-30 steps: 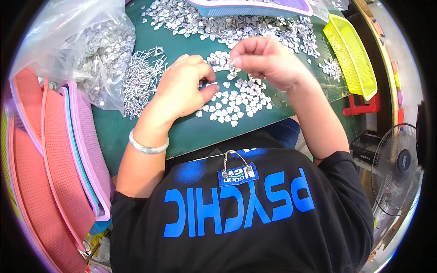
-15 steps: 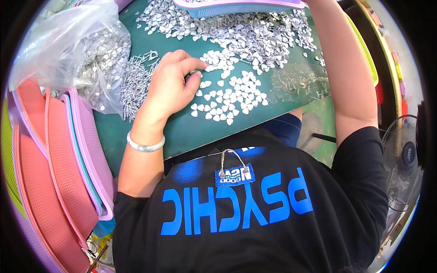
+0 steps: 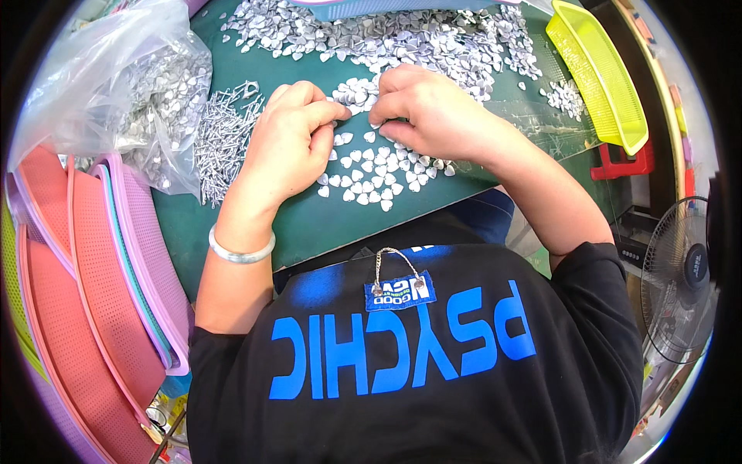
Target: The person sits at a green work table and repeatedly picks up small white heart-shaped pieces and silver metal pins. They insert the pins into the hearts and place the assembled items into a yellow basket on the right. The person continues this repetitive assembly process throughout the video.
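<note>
On the green tabletop lie loose silver heart-shaped pieces (image 3: 371,176), spread before me. My left hand (image 3: 292,143), a bangle on its wrist, has thumb and forefinger pinched together at the left edge of a small heap of hearts (image 3: 354,91). Across that heap, my right hand (image 3: 433,110) has its fingers curled and its tips close together, nearest the same hearts. Whatever either pinch holds is too small or hidden to make out. Beside the left hand is a pile of thin silver pins or screws (image 3: 224,139).
A larger bank of silver hearts (image 3: 417,48) stretches behind my hands, below a blue basket (image 3: 386,8). A clear plastic bag (image 3: 158,100) of hearts sits at left, above stacked pink and purple baskets (image 3: 116,286). At right are a yellow-green basket (image 3: 599,77) and a fan (image 3: 680,271).
My right arm has come back from the far basket, and its hand is now beside the left one at the small heap. The left hand has barely moved.
</note>
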A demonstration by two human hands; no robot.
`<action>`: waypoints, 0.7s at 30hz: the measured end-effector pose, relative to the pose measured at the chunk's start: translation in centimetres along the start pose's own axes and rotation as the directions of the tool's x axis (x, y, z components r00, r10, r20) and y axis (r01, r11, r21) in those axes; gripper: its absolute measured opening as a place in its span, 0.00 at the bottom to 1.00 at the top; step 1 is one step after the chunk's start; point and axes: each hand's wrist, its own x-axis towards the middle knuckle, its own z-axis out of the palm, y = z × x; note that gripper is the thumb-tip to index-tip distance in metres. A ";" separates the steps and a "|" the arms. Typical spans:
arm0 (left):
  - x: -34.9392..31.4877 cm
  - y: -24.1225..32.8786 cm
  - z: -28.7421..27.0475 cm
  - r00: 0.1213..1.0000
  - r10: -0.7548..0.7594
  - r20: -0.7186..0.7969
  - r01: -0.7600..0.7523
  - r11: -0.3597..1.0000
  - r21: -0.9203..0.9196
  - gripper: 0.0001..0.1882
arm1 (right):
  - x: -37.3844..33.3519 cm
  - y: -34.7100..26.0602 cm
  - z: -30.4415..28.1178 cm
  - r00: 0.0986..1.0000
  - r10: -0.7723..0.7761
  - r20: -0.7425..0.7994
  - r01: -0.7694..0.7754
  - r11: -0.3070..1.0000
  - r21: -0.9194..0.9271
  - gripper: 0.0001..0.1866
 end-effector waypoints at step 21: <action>0.3 -0.6 0.0 0.999 0.026 0.037 -0.025 1.000 -0.018 0.13 | 4.8 4.1 -12.3 0.830 0.142 -0.539 -0.344 0.891 -0.296 0.08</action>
